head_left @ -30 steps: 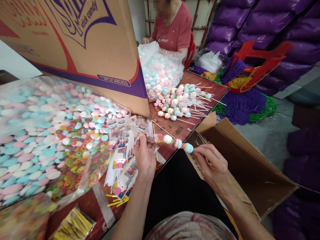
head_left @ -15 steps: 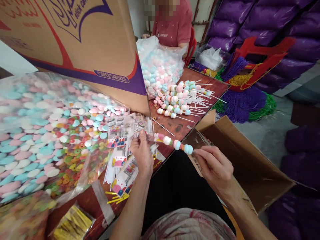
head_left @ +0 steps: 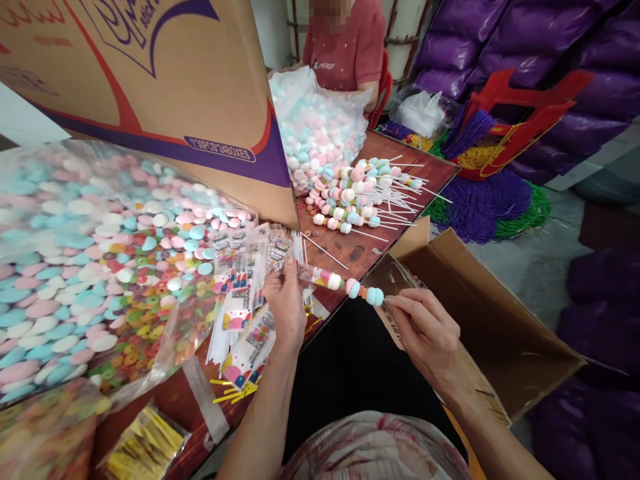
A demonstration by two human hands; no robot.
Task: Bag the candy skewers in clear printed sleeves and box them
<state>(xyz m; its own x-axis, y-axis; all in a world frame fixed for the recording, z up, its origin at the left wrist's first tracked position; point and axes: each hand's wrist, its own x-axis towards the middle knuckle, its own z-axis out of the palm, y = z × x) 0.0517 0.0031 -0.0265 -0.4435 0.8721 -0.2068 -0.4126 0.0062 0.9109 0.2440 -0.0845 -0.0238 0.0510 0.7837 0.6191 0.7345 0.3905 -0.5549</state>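
Observation:
My left hand (head_left: 286,300) pinches a clear plastic wrapper (head_left: 306,272) printed with coloured dots. A candy skewer (head_left: 373,296) of pink, white and blue marshmallows with gummy rings between them lies partly inside it, its left end covered. The blue marshmallow end is bare, and close to it my right hand (head_left: 425,327) has its fingers closed on the skewer's stick, most of which they hide. Under and beside my left hand lie several flat printed wrappers (head_left: 250,343). Yellow twist ties (head_left: 235,392) lie below them.
Left, a plastic sheet holds loose marshmallows (head_left: 50,307) and gummy rings (head_left: 145,327). A large carton (head_left: 200,87) stands behind. Finished skewers (head_left: 350,200) are piled at the table's far right. An open cardboard box (head_left: 500,333) is at my right. A person in a red shirt (head_left: 345,60) sits opposite.
The wrapper has slid to the right over more of the skewer and now reaches past the white marshmallow. Both hands have hardly moved and keep their hold.

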